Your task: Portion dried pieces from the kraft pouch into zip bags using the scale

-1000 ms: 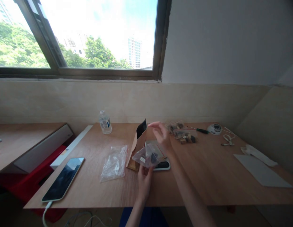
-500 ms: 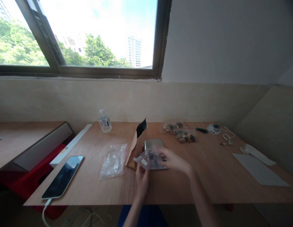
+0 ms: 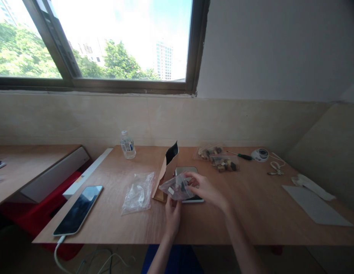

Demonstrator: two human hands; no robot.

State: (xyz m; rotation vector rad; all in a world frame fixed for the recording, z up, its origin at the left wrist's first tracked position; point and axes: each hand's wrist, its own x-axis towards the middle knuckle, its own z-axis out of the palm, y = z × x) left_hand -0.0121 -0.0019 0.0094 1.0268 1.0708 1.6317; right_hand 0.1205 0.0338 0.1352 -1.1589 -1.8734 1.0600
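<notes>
Between my hands is a clear zip bag (image 3: 174, 188) with a small white label and dark contents I cannot make out. My left hand (image 3: 173, 213) grips its lower edge from below. At the bag's right end, my right hand (image 3: 200, 185) has its fingers bent round the opening. Beneath the bag lies a flat scale-like device (image 3: 195, 198) with a metallic top, partly hidden. A brown paper pouch (image 3: 165, 171) with a dark inside stands open just behind and left of the bag. Left of the pouch lies another clear plastic bag (image 3: 137, 193), flat on the table.
A plastic bottle (image 3: 128, 146) stands at the back left, and a phone (image 3: 78, 211) with a cable lies at the left edge. Bags of small pieces (image 3: 224, 164), a green-handled screwdriver (image 3: 244, 156), a dome camera (image 3: 260, 154) and a white sheet (image 3: 315, 205) are to the right.
The zip bag has tilted and shifted slightly left, with my right hand moving left and its fingers lifting at the bag's end. More of the device beneath shows.
</notes>
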